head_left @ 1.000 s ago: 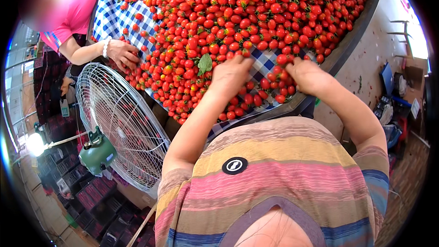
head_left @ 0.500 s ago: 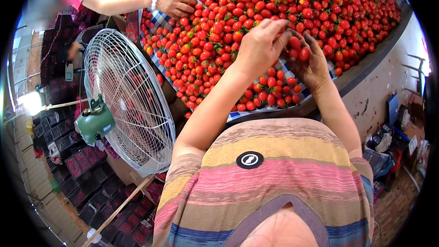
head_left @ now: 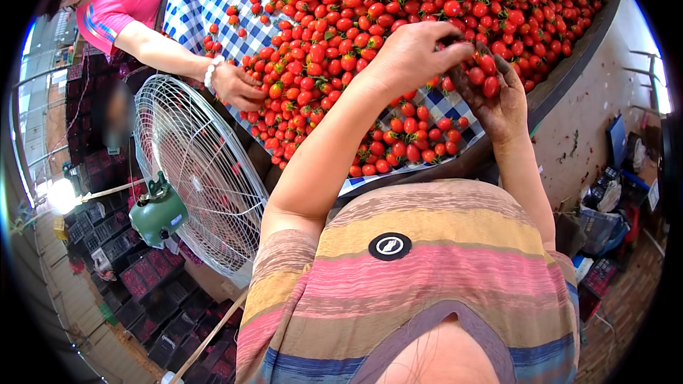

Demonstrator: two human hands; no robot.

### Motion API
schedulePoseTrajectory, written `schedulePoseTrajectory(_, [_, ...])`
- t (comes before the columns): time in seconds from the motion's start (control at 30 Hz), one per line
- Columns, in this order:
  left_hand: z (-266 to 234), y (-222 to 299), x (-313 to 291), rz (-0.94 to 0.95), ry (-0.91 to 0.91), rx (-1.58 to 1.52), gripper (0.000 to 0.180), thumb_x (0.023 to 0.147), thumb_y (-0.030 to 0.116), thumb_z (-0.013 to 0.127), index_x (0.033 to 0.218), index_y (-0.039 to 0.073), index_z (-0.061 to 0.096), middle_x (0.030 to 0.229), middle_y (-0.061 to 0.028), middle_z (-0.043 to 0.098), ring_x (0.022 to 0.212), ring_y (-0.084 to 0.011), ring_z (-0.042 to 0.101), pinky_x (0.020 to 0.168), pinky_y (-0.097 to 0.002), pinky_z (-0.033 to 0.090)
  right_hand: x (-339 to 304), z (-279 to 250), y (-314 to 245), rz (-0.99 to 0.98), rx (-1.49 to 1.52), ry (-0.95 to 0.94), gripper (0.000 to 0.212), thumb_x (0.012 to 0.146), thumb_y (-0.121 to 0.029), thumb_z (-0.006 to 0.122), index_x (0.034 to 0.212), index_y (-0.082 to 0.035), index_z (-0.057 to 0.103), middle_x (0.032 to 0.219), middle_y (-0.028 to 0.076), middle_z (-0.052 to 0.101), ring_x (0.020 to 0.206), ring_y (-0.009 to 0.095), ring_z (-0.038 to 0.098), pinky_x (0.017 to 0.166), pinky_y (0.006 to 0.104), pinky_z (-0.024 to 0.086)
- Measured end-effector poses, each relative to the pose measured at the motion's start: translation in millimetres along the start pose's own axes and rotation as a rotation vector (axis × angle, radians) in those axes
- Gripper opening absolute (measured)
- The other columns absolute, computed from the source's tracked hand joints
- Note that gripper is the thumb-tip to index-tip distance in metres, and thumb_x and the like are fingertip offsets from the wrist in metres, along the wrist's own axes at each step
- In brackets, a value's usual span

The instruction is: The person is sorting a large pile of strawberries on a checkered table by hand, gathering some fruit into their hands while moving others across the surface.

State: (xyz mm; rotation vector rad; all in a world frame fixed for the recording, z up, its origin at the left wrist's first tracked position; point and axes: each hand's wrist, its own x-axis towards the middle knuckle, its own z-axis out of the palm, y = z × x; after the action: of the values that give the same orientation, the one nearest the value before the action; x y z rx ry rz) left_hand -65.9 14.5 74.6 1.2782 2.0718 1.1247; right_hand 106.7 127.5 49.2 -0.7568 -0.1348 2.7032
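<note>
Red cherry tomatoes (head_left: pixel 341 35) lie in a large heap on a blue-and-white checked cloth (head_left: pixel 210 11). My right hand (head_left: pixel 504 110) is cupped palm up at the heap's near right side, its fingers curled round several cherry tomatoes (head_left: pixel 487 75). Just left of it, my left hand (head_left: pixel 409 57) hangs over the heap with fingers and thumb bent together. Some red shows between its fingertips, but whether they grip a tomato is unclear. A smaller group of tomatoes (head_left: pixel 409 139) sits on the cloth below my hands, close to my body.
At the far left, a co-worker's hand (head_left: pixel 238 85) with a white bead bracelet touches the heap's edge. A large wire-caged fan (head_left: pixel 203 178) stands left of my arm. Dark crates (head_left: pixel 153 277) cover the floor beyond it. The table's dark rim (head_left: pixel 551 103) curves along the right.
The co-worker's hand has come nearer along the heap's left edge, where more cloth now shows. My left hand's fingertips have moved slightly; my right hand still cups tomatoes. The view has shifted a little.
</note>
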Motion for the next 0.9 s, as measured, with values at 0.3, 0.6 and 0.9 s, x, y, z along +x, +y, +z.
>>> schedulePoseTrajectory(0.3, [79, -32, -42, 0.152, -0.133, 0.598, 0.017, 0.087, 0.022, 0.067, 0.099, 0.010, 0.064, 0.095, -0.0123, 0.061, 0.088, -0.0306, 0.067, 0.072, -0.0433, 0.056, -16, -10, -54, 0.037, 0.218, -0.306, 0.035, 0.100, -0.017, 0.058, 0.131, -0.001, 0.057, 0.115, 0.016, 0.059, 0.103, 0.023, 0.055, 0.061, 0.0258, 0.056])
schedulePoseTrajectory(0.6, [12, 52, -21, 0.239, 0.027, -0.045, 0.036, 0.096, 0.033, 0.067, 0.116, 0.004, 0.067, 0.107, -0.0169, 0.070, 0.102, -0.0319, 0.068, 0.085, -0.0388, 0.054, -62, -11, -9, 0.014, 0.009, 0.032, 0.041, 0.099, -0.031, 0.060, 0.132, -0.008, 0.057, 0.123, 0.016, 0.061, 0.112, 0.027, 0.062, 0.067, 0.0256, 0.060])
schedulePoseTrajectory(0.9, [35, -5, -61, 0.370, -0.105, 0.233, 0.022, 0.091, 0.022, 0.068, 0.108, 0.007, 0.069, 0.117, -0.0118, 0.065, 0.115, -0.0335, 0.060, 0.095, -0.0448, 0.049, -90, -28, -47, -0.091, 0.379, -0.339, 0.034, 0.098, -0.022, 0.061, 0.127, -0.006, 0.054, 0.118, 0.011, 0.053, 0.101, 0.020, 0.053, 0.059, 0.0273, 0.053])
